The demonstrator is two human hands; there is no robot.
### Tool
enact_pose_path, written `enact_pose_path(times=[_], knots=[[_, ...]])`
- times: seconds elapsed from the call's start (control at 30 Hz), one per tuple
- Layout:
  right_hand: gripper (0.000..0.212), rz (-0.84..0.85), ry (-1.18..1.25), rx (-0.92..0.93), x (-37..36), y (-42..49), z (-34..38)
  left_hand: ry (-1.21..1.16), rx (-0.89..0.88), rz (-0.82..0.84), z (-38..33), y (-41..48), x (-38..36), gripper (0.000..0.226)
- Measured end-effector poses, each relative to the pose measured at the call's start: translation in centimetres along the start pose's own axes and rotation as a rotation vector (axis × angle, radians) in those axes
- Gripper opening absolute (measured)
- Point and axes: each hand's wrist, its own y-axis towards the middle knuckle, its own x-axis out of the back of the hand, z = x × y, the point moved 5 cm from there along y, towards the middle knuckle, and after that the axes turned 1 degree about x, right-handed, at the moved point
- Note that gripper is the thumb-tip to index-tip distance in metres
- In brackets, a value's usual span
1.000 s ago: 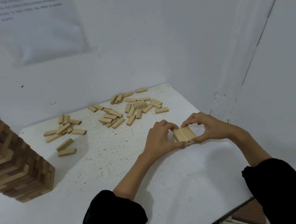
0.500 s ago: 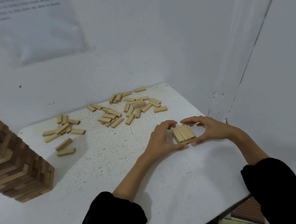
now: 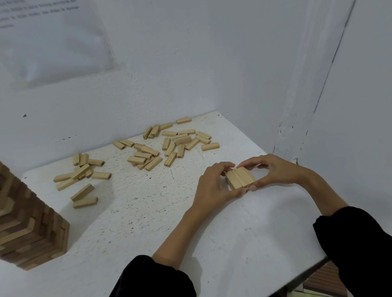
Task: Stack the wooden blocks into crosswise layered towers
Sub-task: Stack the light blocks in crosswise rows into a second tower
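White table (image 3: 149, 220), low pale-wood block stack (image 3: 240, 177) between hands.

Pale matt wooden blocks (image 3: 240, 178); speckled white table (image 3: 148, 208).

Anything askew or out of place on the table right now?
The tall tower at the left edge looks ragged: its block ends jut unevenly rather than flush. The small stack between the left hand and right hand looks square. Loose blocks lie scattered behind.

White table (image 3: 149, 220): scattered blocks (image 3: 136, 160), tower (image 3: 23, 227).
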Motion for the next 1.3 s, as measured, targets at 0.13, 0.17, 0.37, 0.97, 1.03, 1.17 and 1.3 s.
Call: enact_pose_path(times=[0.13, 0.17, 0.37, 0.97, 1.03, 1.17, 1.3], knots=[[0.06, 0.005, -0.011, 0.002, 0.0, 0.0, 0.0, 0.039, -0.019, 0.001, -0.3, 0.1, 0.2, 0.069], [0.06, 0.005, -0.011, 0.002, 0.0, 0.0, 0.1, 0.044, -0.02, 0.002, -0.3, 0.1, 0.2, 0.071], [0.067, 0.018, 0.01, -0.02, 0.5, -0.1, 0.0, 0.066, 0.008, 0.053, -0.3, 0.1, 0.2, 0.093], [0.027, -0.272, -0.07, 0.038, 2.0, 9.1, 4.9, 0.211, -0.011, -0.091, 4.0, 5.4, 9.6, 0.023], [0.031, -0.274, -0.125, -0.001, 2.1, 11.2, 4.7, 0.243, 0.022, -0.095, 4.8, 7.2, 10.0, 0.03], [0.033, -0.275, -0.23, -0.091, 1.8, 14.2, 3.8, 0.353, 0.088, -0.081, 6.2, 10.3, 10.7, 0.028], [0.034, -0.297, -0.325, -0.165, 1.2, 15.4, 3.1, 0.453, 0.101, -0.029, 7.3, 12.0, 10.1, 0.027]])
